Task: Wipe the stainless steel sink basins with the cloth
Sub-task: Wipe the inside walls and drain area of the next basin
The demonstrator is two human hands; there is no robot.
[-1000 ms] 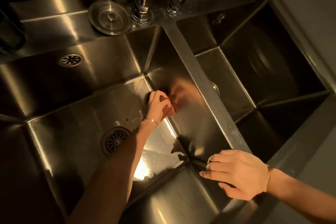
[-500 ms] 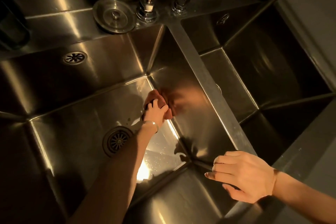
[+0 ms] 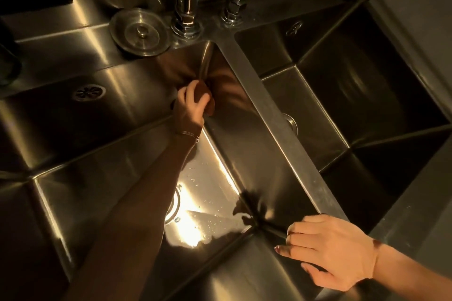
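In the head view, the left hand (image 3: 189, 105) is reaching deep into the left basin (image 3: 110, 173), fingers curled around a bunched reddish-brown cloth (image 3: 208, 98) and pressing it into the far corner, where the back wall meets the wall under the divider (image 3: 276, 124). The cloth shows only as a small wad past the fingertips, touching the steel. The right hand (image 3: 335, 252) rests near the person on the front end of the divider, fingers loosely bent and holding nothing; it looks like a brace. Below the left forearm, the basin floor carries a bright glare with scattered droplets or specks, so that patch reads as wet, but whether it has been wiped I cannot tell. The drain (image 3: 175, 205) is mostly hidden under that forearm. Beyond the right hand, the right basin (image 3: 342, 110) lies dark and nothing is in it; no cloth or hand is near it. My judgement is that the work is partway through the left basin, at its far corner, with the near walls possibly and the whole right basin seemingly yet to do.
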